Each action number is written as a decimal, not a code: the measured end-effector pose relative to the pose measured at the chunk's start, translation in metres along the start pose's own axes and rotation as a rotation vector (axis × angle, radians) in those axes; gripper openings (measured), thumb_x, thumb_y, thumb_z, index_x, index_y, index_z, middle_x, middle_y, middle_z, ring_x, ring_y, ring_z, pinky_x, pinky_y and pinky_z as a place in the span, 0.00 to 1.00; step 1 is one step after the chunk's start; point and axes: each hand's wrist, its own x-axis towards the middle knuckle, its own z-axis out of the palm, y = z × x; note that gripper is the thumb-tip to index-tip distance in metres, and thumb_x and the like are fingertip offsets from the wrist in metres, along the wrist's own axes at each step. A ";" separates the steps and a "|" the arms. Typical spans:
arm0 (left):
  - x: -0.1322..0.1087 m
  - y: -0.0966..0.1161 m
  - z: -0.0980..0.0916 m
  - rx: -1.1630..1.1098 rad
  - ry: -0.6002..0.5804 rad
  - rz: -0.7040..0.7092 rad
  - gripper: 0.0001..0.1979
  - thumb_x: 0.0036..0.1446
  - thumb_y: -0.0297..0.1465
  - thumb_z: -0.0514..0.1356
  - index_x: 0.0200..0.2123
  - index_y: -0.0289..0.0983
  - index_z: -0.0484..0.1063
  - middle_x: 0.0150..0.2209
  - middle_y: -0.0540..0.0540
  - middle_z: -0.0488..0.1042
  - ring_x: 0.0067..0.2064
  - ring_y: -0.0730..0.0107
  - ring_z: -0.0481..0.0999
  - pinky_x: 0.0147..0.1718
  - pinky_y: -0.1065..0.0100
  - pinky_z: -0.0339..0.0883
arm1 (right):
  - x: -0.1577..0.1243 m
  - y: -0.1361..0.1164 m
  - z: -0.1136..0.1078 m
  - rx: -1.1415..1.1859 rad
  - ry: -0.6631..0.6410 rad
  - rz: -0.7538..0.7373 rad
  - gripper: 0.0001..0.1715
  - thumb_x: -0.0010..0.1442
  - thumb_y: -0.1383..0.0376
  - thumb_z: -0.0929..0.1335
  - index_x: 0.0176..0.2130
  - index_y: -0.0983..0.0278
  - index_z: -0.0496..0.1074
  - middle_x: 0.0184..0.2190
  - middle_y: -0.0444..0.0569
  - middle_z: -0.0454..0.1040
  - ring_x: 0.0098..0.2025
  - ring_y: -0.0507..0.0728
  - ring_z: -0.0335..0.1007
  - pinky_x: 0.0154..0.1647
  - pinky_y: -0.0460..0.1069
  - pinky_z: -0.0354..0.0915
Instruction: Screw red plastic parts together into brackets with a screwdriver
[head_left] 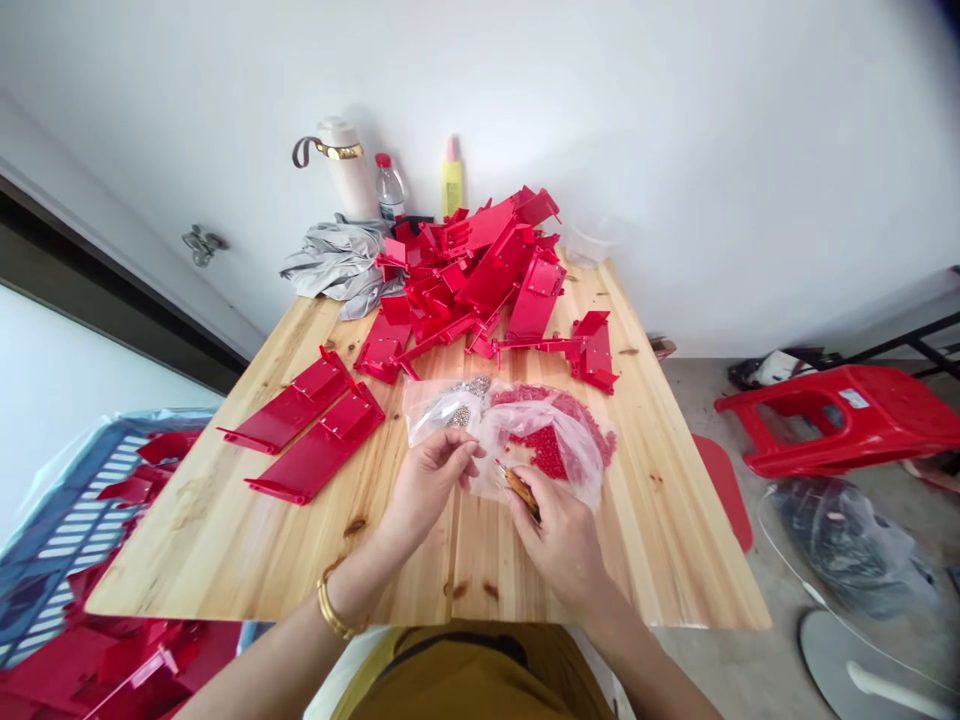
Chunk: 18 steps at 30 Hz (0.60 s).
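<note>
My right hand (559, 535) grips a small screwdriver (523, 490) by its amber-brown handle, the metal tip pointing toward my left hand. My left hand (431, 480) is closed in a pinch, thumb against fingers; whatever it may hold is too small to make out. Just beyond the hands lies a clear plastic bag of small silver metal pieces (459, 402). Beside it, another clear bag contains many tiny red pieces (546, 450). To the left, two flat red plastic parts (322, 440) lie side by side on the wooden table (637, 560).
A large heap of red plastic parts (487, 270) covers the table's back. Behind it stand a white flask (349, 175), a water bottle (390, 190) and a yellow bottle (451, 185), near grey cloth (337, 262). A blue crate (64, 545) of red parts is at left, a red stool (847, 415) at right.
</note>
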 end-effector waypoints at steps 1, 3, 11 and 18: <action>-0.004 0.002 0.004 -0.071 -0.018 -0.033 0.11 0.59 0.38 0.63 0.34 0.35 0.73 0.29 0.46 0.78 0.26 0.73 0.73 0.25 0.73 0.67 | 0.001 -0.002 0.001 0.014 -0.013 0.000 0.12 0.68 0.66 0.64 0.49 0.64 0.72 0.43 0.55 0.82 0.42 0.59 0.81 0.41 0.51 0.76; -0.011 0.005 0.009 -0.157 -0.036 -0.070 0.12 0.57 0.38 0.65 0.33 0.34 0.73 0.27 0.47 0.77 0.27 0.73 0.73 0.28 0.72 0.68 | 0.002 -0.004 0.003 0.027 -0.030 -0.008 0.12 0.68 0.66 0.64 0.50 0.64 0.72 0.44 0.55 0.82 0.43 0.60 0.81 0.42 0.52 0.76; -0.019 0.003 0.010 -0.342 -0.010 -0.119 0.13 0.57 0.39 0.66 0.33 0.34 0.73 0.28 0.48 0.77 0.28 0.74 0.74 0.29 0.72 0.69 | 0.003 -0.012 0.005 0.087 -0.011 0.022 0.13 0.67 0.67 0.65 0.50 0.63 0.72 0.44 0.55 0.82 0.44 0.60 0.81 0.43 0.52 0.76; -0.023 0.003 0.017 -0.449 0.016 -0.139 0.12 0.51 0.36 0.70 0.30 0.34 0.74 0.27 0.48 0.76 0.27 0.75 0.72 0.27 0.73 0.68 | 0.006 -0.016 0.005 0.339 -0.044 0.211 0.11 0.67 0.63 0.65 0.48 0.63 0.72 0.38 0.50 0.82 0.37 0.56 0.80 0.37 0.47 0.75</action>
